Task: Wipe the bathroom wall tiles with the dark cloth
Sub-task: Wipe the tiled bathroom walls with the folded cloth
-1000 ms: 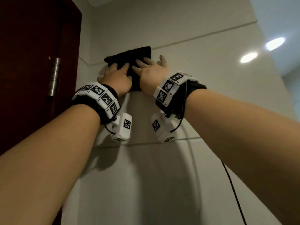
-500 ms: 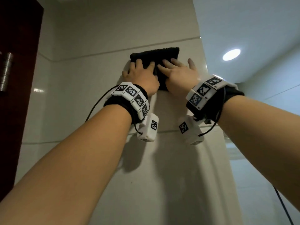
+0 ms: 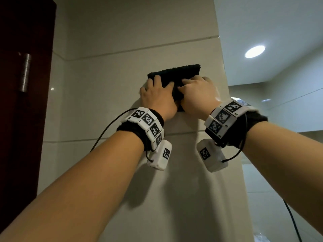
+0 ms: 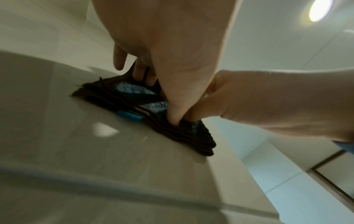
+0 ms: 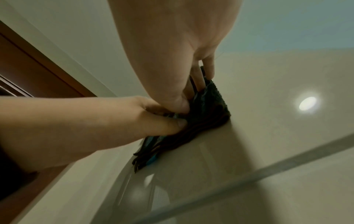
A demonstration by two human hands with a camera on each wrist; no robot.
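Cloth [image 3: 176,76], dark, folded in layers, is pressed flat against pale wall tile [image 3: 108,95], high up near tiled column's right edge. Left hand [image 3: 158,97] is laid on cloth's left part, fingers bent, thumb tucked at lower edge. Right hand [image 3: 198,96] is set just beside it on right part, fingers curled over cloth. Blue tag [image 4: 129,116] is seen at cloth's lower hem. Dark red door [image 3: 21,102] is seen at left, lit ceiling lamp [image 3: 254,51] at upper right.

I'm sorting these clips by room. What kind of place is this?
Probably a bathroom: large glossy pale wall tiles with grout lines, a dark red-brown wooden door with a metal hinge, and a round recessed ceiling light.
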